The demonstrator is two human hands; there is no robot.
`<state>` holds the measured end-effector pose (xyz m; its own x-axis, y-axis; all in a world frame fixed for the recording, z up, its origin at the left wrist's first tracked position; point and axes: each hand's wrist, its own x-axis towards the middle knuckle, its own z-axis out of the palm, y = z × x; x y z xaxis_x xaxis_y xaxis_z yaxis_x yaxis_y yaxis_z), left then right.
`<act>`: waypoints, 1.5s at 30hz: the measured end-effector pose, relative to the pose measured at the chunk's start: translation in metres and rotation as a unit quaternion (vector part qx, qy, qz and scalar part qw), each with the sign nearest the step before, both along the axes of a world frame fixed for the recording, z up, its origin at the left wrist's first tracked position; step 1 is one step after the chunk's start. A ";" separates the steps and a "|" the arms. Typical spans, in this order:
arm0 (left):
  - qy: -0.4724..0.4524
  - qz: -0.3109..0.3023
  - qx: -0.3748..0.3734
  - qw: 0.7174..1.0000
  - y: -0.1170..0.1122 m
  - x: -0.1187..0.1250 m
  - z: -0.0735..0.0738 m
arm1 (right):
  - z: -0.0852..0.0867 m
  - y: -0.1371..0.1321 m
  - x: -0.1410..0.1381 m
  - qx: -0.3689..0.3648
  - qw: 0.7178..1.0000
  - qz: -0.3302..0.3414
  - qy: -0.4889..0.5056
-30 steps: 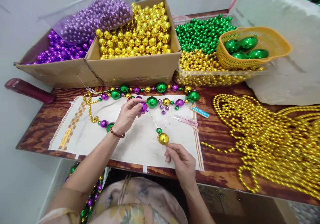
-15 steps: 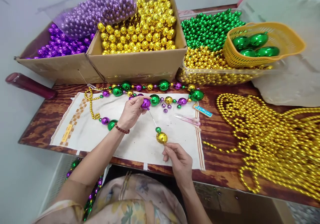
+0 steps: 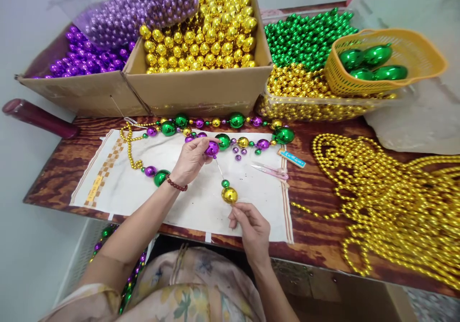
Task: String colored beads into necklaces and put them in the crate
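Observation:
My left hand pinches a purple bead at the tip of a thin needle. Lower on that needle sit a small green bead and a gold bead. My right hand is closed on the needle's near end just below the gold bead. Both hands hover over a white cloth. A finished strand of green, purple and gold beads lies along the cloth's far edge.
Cardboard boxes of purple beads and gold beads stand behind, with green beads and a yellow basket to the right. Gold bead strings are piled on the wooden table. Small scissors lie nearby.
Both hands have held their grip on bead and needle. The view tipped down slightly, so the boxes sit higher in frame and the hands appear a little higher.

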<state>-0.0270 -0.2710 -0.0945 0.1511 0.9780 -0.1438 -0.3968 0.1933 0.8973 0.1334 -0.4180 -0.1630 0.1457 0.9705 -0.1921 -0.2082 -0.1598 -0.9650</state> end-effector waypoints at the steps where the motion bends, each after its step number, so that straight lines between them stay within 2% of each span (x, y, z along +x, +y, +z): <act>1: 0.001 -0.001 -0.001 1.000 -0.001 0.001 0.000 | 0.000 0.001 -0.001 0.000 1.000 -0.003 0.002; 5: 0.012 -0.002 0.008 1.000 -0.007 0.007 -0.001 | 0.000 0.005 -0.011 -0.004 0.999 -0.031 0.023; 9: 0.027 0.005 0.057 0.998 -0.016 0.012 -0.001 | -0.002 0.011 -0.023 0.003 0.997 -0.047 0.065; 14: -0.005 -0.077 0.060 0.995 -0.031 0.011 0.006 | -0.004 0.013 -0.026 0.017 0.994 -0.046 0.093; 16: -0.013 -0.085 0.059 0.995 -0.035 0.011 0.006 | -0.004 0.012 -0.024 0.021 0.995 -0.031 0.093; 20: -0.018 -0.073 0.086 0.993 -0.036 0.012 0.005 | -0.005 0.008 -0.021 0.020 0.996 -0.016 0.090; 26: -0.003 -0.060 0.109 0.992 -0.042 0.015 0.012 | -0.010 0.006 -0.022 -0.027 0.995 -0.041 0.088; 34: 0.054 -0.019 0.128 0.990 -0.042 0.012 0.017 | -0.002 -0.001 -0.027 0.082 0.996 -0.035 -0.033; 41: 0.081 0.008 0.129 0.988 -0.044 0.010 0.022 | 0.001 0.003 -0.032 0.050 0.997 -0.047 -0.018; 45: 0.100 0.027 0.141 0.985 -0.044 0.009 0.026 | 0.002 0.006 -0.034 0.061 0.997 -0.051 -0.008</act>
